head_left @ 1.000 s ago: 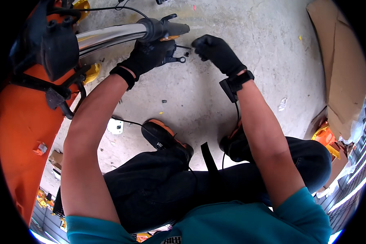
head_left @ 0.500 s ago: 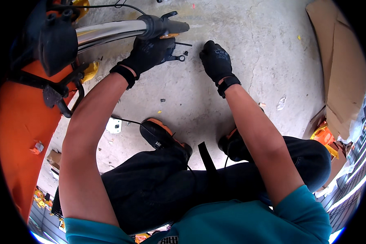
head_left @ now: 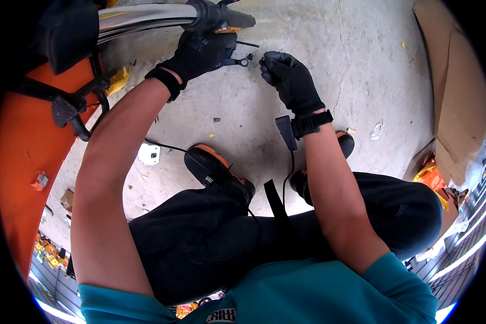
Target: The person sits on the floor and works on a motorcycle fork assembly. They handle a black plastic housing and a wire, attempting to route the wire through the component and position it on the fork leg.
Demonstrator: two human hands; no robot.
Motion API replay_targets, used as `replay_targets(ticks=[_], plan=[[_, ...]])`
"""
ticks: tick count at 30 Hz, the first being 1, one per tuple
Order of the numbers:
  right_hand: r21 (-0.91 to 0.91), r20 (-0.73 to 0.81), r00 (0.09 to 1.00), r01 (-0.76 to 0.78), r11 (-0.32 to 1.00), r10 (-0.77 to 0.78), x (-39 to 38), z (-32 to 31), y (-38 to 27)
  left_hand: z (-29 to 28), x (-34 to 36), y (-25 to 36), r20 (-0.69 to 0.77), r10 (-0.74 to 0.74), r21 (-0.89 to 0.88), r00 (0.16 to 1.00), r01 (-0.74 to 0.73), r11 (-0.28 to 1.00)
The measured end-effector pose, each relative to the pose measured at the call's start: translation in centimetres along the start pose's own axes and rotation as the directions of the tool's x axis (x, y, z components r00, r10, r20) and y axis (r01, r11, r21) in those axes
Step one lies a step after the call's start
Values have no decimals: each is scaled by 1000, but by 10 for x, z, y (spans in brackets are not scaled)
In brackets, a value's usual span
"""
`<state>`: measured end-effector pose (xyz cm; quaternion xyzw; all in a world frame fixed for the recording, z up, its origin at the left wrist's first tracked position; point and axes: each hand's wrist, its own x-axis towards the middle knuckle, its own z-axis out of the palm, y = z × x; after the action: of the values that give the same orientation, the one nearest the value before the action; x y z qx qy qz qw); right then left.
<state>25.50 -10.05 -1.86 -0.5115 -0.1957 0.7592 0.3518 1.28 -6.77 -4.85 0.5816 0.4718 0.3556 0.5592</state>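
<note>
My left hand [head_left: 202, 53], in a black glove, is closed around a black bracket [head_left: 233, 60] just below the end of a curved chrome tube. The bracket's ring-shaped end [head_left: 244, 62] sticks out to the right, beside a small dark fastener [head_left: 249, 56] and a thin black rod [head_left: 248, 44]. Over the tube's end sits a black sleeve [head_left: 205, 15] with an orange piece [head_left: 228, 29] on its underside. My right hand [head_left: 291, 78], also gloved, is apart from the bracket, its fingers pinched together. Whatever lies between those fingertips is too small to make out.
The chrome tube [head_left: 146, 17] joins a black assembly above an orange panel [head_left: 35, 146] on the left. Cardboard [head_left: 461, 97] leans at right. A white plate [head_left: 149, 154] and small scraps lie on the concrete floor [head_left: 243, 119]. A cabled black plug [head_left: 286, 132] hangs by my right wrist.
My right hand has turned, showing its pinched fingers, and sits slightly closer to the bracket. A black plug on a cable now shows at the wrist. The chrome tube appears higher in view.
</note>
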Motion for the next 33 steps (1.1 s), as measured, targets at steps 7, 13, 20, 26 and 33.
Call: replay_targets(ticks=[7,13,20,26,33], plan=[[276,84,995,-82,958,61,19,-5,7,-8,2,3,31,103,519,994,-104,849],[-260,209,923,372,891,-324,27,-15,34,-4,4,-4,3,249,589,969,-203,782],[447,30,997,-82,891,77,14,8,14,-10,2,-2,162,211,787,964,-255,562],[78,32,996,-83,993,80,4,8,11,-7,5,7,88,114,662,989,-144,735],[-92,-51,998,-27,995,22,-15,31,-2,-3,7,29,10,-232,450,973,202,870]])
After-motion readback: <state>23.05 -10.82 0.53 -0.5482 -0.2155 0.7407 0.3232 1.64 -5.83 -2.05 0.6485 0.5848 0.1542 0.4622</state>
